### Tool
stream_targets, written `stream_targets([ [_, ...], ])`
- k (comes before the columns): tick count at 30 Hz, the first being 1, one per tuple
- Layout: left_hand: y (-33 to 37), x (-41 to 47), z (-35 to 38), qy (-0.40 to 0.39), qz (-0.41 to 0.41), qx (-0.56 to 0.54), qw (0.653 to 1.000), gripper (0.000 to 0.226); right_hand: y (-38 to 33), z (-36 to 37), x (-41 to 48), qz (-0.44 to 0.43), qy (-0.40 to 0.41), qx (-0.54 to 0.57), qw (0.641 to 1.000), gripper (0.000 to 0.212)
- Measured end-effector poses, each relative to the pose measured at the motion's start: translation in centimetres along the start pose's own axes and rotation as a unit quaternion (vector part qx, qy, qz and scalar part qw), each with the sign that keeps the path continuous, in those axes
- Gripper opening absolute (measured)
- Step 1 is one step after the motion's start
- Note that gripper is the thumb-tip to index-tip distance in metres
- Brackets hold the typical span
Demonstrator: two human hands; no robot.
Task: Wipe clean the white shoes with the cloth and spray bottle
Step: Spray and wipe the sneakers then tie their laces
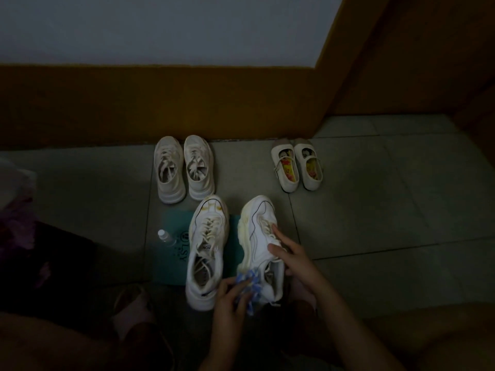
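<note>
Very dim, murky frame; edges bend and darken.

Dim-lit floor of matt tile, with white shoes, cloth and plastic.

The floor (375, 210) is smooth grey tile with thin grout lines and a dull sheen. The tilted sneaker (258, 236) at lower centre looks like smooth white synthetic leather with a yellowed rubbery sole; the sneaker beside it (206, 250) has flat woven laces and yellow stains at the toe. The cloth (250, 290) is soft, crumpled fabric, blue and white. The bottle (164, 236) is clear glossy plastic. The mat (171, 258) is flat, matt teal. The strap shoes (296, 163) at upper right look smooth, with printed insoles. The baseboard (160, 103) is matt brown.
</note>
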State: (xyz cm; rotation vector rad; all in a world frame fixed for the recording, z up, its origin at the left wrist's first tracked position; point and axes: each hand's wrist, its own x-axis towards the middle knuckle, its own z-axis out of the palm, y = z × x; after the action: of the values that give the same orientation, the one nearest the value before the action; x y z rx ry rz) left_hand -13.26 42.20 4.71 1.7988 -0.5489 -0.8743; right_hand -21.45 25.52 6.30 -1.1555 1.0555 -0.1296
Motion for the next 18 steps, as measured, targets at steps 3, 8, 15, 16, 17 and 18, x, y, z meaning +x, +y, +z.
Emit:
stream_targets([
  [3, -0.5, -0.2, -0.2, -0.01, -0.013, 0.002, 1.0, 0.044, 0.0, 0.1, 0.0, -0.006, 0.0, -0.005, 1.0, 0.056],
  [8, -0.2, -0.9, -0.7, -0.028, -0.034, 0.017, 0.999, 0.038, 0.0, 0.2, 0.0, -0.003, -0.004, 0.014, 1.0, 0.057],
  [15, 3.5, -0.5, -3.2, 0.005, -0.039, -0.064, 0.997, 0.023, -0.3, 2.0, 0.3, -0.02, 0.011, -0.039, 0.999, 0.058],
  [16, 4.2, 0.0, -3.6, 0.033, -0.042, -0.087, 0.995, 0.017, -0.6, 2.5, 0.2, -0.027, 0.013, -0.044, 0.999, 0.058],
  [17, 5.0, 0.5, -4.1, 0.05, -0.04, -0.106, 0.992, 0.014, -0.8, 2.8, 0.1, -0.033, 0.017, -0.048, 0.998, 0.058],
  [18, 5.8, 1.0, -4.6, 0.06, -0.035, -0.12, 0.99, 0.014, -0.9, 3.1, 0.0, -0.039, 0.021, -0.052, 0.998, 0.058],
])
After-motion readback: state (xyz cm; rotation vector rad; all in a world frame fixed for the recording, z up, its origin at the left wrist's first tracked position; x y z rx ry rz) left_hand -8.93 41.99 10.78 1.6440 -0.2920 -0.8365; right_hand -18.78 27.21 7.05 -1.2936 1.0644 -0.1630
